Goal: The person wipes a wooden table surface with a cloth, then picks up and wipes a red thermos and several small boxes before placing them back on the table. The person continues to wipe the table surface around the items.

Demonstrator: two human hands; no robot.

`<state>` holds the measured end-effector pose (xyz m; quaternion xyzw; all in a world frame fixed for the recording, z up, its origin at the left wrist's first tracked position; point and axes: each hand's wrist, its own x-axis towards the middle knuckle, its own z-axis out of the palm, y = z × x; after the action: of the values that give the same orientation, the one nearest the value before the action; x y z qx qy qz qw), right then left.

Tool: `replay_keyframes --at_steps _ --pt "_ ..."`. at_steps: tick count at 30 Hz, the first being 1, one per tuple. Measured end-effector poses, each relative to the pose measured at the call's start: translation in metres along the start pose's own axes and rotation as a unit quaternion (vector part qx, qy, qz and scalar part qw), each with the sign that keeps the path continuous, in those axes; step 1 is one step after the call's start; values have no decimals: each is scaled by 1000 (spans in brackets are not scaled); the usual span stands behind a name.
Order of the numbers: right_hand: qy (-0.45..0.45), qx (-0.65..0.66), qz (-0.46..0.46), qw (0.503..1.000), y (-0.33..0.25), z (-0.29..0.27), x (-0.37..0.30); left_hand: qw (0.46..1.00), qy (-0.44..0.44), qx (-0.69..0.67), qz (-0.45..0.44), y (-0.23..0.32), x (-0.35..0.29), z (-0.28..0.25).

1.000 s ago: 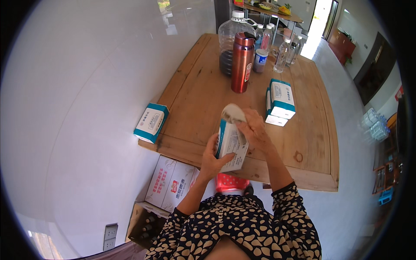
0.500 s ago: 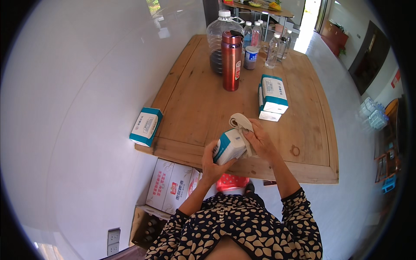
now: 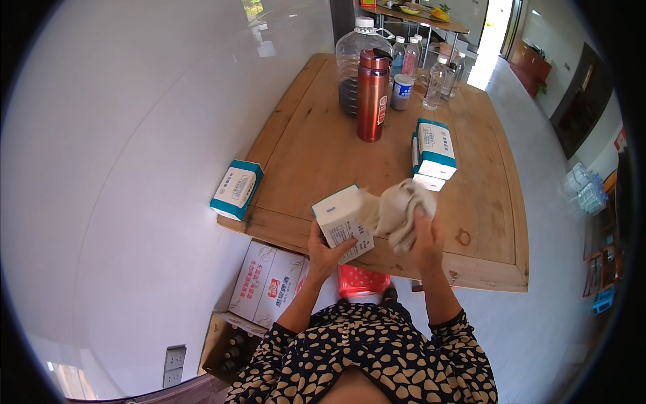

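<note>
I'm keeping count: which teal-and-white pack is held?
The pack in the left hand; the wall-side pack and the pair at right sit on the table.

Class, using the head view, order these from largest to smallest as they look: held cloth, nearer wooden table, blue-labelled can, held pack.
1. Nearer wooden table
2. Held pack and held cloth: too alike to rank
3. Blue-labelled can

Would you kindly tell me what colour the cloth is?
The cloth is cream, seen best in the head view.
</note>
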<state>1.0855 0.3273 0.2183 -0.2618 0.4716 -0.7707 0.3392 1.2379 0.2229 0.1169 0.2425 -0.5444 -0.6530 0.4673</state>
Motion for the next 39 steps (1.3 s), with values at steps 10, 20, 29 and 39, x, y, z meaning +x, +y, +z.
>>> replay_keyframes --at_steps 10,20,29,39 --pt "-170 -129 42 976 45 -1 21 986 -49 -131 -92 17 -9 8" --pt "-99 -224 -64 967 63 -2 -25 990 120 5 75 13 9 26" --pt "-186 -474 -339 791 57 7 -18 939 -11 -278 -202 12 1 12" --pt "-210 -359 -213 884 20 24 60 954 -67 -193 -219 11 -15 11"
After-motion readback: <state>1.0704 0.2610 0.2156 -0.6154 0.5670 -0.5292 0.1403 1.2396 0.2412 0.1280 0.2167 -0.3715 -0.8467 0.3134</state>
